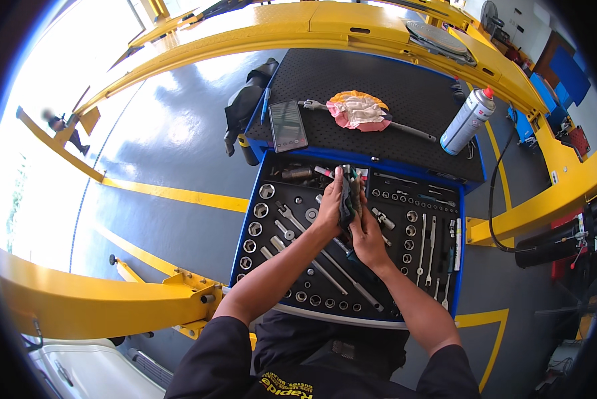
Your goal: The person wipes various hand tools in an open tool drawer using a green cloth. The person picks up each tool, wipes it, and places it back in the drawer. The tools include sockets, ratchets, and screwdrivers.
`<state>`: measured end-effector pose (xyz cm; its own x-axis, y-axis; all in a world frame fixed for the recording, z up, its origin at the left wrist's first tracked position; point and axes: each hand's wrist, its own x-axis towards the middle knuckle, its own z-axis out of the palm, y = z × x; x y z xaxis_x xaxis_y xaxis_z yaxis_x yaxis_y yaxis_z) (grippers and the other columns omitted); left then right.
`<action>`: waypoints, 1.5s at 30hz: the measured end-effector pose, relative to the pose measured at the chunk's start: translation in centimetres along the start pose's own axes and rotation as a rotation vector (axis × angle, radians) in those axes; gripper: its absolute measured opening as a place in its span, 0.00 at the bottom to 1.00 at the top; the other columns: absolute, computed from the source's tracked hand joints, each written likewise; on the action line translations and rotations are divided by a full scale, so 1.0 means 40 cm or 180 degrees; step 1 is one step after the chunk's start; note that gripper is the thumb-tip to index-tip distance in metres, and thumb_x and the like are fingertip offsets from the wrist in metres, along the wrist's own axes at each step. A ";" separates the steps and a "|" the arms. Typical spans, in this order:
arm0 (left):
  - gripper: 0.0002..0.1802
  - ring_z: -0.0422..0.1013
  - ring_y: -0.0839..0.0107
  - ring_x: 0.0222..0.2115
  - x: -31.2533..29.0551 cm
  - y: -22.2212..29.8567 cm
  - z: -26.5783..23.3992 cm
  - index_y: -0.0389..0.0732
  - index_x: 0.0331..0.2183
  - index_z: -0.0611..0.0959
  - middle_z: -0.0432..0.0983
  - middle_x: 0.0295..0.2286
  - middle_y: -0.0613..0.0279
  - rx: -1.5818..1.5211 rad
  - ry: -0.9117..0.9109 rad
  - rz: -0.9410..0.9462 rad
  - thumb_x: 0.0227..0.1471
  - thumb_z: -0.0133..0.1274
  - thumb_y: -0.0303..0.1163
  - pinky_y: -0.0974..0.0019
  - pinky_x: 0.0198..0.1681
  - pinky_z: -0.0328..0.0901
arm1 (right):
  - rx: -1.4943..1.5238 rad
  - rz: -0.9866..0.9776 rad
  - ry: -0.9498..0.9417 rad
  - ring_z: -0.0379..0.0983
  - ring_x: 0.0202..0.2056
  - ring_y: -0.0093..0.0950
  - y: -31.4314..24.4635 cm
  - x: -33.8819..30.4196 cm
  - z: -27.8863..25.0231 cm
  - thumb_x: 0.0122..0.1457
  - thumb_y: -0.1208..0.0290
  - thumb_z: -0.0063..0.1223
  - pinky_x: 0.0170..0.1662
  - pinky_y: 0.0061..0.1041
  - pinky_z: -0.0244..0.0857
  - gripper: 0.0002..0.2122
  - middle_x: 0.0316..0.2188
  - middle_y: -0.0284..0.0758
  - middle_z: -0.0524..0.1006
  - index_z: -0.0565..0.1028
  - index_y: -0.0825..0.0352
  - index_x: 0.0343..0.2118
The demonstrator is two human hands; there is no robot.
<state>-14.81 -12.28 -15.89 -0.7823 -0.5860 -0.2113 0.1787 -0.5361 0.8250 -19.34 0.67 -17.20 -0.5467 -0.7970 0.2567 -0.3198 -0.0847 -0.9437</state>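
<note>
Above the open tool drawer [234, 266], my left hand [331, 205] and my right hand [368, 234] press a dark cloth [347, 209] between them. Both hands are closed on it, fingers pointing away from me. A small shiny bit shows at the cloth's far end; whether a tool is wrapped inside, I cannot tell. Under my hands, sockets, ratchets and bars lie in the drawer's black foam. A large socket [260, 210] sits in the left row, and a long bar [355, 282] runs diagonally below my wrists. Part of the drawer's middle is hidden by my hands and forearms.
On the cabinet's black top [378, 70] are a phone [288, 126], a blue pen [265, 105], a crumpled pink and white cloth [358, 112] over a long-handled tool [411, 131], and a spray can [467, 122]. Yellow lift arms [105, 299] surround the cabinet. A person [65, 126] is far left.
</note>
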 end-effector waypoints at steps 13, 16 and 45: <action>0.32 0.72 0.75 0.19 -0.008 0.011 0.022 0.43 0.27 0.79 0.72 0.18 0.68 -0.0289 0.0139 -0.0027 0.65 0.51 0.64 0.72 0.26 0.68 | -0.0201 0.0387 -0.0326 0.68 0.63 0.33 0.018 -0.014 0.003 0.77 0.61 0.40 0.63 0.29 0.61 0.26 0.64 0.46 0.71 0.60 0.73 0.71; 0.35 0.72 0.76 0.19 -0.011 0.018 0.004 0.42 0.26 0.79 0.72 0.18 0.67 -0.0490 0.0087 -0.0028 0.65 0.48 0.66 0.72 0.26 0.67 | -0.0158 0.0262 -0.0368 0.70 0.61 0.32 0.034 -0.019 0.013 0.77 0.61 0.40 0.61 0.28 0.63 0.26 0.62 0.45 0.72 0.59 0.73 0.71; 0.21 0.76 0.76 0.30 0.008 0.000 0.011 0.41 0.50 0.79 0.78 0.33 0.66 -0.0483 -0.0457 0.0594 0.71 0.49 0.49 0.71 0.30 0.72 | 0.0565 0.0782 -0.0339 0.75 0.48 0.24 0.017 -0.001 -0.022 0.77 0.59 0.44 0.53 0.25 0.67 0.20 0.46 0.35 0.79 0.73 0.73 0.57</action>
<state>-15.34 -12.20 -15.74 -0.8020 -0.5969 0.0223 0.4065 -0.5181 0.7526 -20.21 1.17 -17.65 -0.5038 -0.8638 0.0024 -0.0431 0.0224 -0.9988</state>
